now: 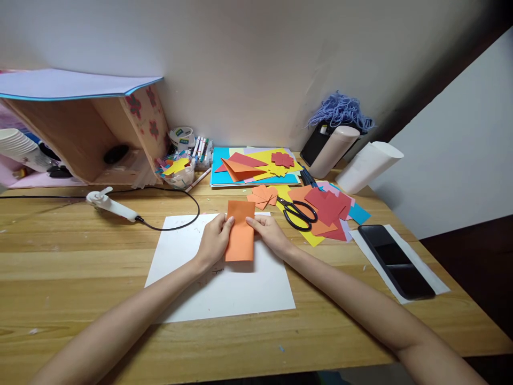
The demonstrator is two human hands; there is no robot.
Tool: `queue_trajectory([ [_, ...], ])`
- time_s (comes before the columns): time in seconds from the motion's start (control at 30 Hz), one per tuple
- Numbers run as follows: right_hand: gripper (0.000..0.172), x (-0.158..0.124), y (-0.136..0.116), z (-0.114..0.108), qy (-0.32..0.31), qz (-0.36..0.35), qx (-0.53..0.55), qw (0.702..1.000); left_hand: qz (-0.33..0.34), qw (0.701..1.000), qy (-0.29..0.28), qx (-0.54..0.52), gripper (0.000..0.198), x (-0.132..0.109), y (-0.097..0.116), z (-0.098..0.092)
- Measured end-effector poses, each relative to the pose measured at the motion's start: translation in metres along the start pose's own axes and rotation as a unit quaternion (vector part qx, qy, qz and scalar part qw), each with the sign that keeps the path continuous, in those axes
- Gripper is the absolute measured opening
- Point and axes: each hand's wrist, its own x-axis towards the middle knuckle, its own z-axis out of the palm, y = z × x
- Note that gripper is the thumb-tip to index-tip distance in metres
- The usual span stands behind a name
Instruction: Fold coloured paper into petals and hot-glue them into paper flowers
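Observation:
An orange paper rectangle (240, 238), its long sides running up and down, is held between both hands above a white sheet (240, 297) on the wooden table. My left hand (214, 239) pinches its left edge, thumb on the front face. On the opposite edge, my right hand (271, 233) grips it near the top with the thumb in front. Fingers behind the paper are hidden. Black-handled scissors (298, 214) lie right of my right hand, on coloured paper pieces. Orange cut shapes (262, 196) rest just behind the held paper.
A glue gun (112, 205) with a black cable lies at left, before a cardboard box (148, 128). Stacked coloured papers (224, 174) stand against the wall side. A phone (395, 261) lies at right; white rolls (368, 166) and blue yarn (340, 112) are behind.

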Motion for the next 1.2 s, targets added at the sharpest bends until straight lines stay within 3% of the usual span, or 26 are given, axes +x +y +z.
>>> queue_trajectory([
  [0.17, 0.036, 0.0026, -0.0011, -0.0043, 0.009, -0.026, -0.018, 0.999, -0.065, 0.984, -0.085, -0.145, 0.030, 0.0016, -0.0002, -0.0016],
  [0.3, 0.038, 0.0025, -0.0007, -0.0049, 0.017, -0.021, -0.045, 0.999, -0.085, 0.977, -0.118, -0.157, 0.031, 0.0013, 0.0027, -0.0027],
  [0.47, 0.037, 0.0010, -0.0023, -0.0039, 0.011, -0.034, -0.042, 0.998, -0.096, 0.978, -0.111, -0.152, 0.038, 0.0011, -0.0017, 0.0004],
  [0.63, 0.035, 0.0004, -0.0073, -0.0050, -0.058, 0.022, -0.031, 0.998, -0.093, 0.980, -0.068, -0.164, 0.042, 0.0031, -0.0048, 0.0010],
  [0.73, 0.035, 0.0009, -0.0056, -0.0051, -0.048, 0.022, -0.039, 0.998, -0.099, 0.979, -0.060, -0.170, 0.044, 0.0034, -0.0045, 0.0011],
  [1.0, 0.038, 0.0023, 0.0017, -0.0052, 0.046, -0.063, -0.102, 0.992, -0.108, 0.972, -0.171, -0.116, 0.045, 0.0053, -0.0022, -0.0010],
  [1.2, 0.038, 0.0016, -0.0059, -0.0070, -0.008, -0.015, -0.089, 0.996, -0.091, 0.978, -0.156, -0.104, 0.042, 0.0062, -0.0013, -0.0014],
])
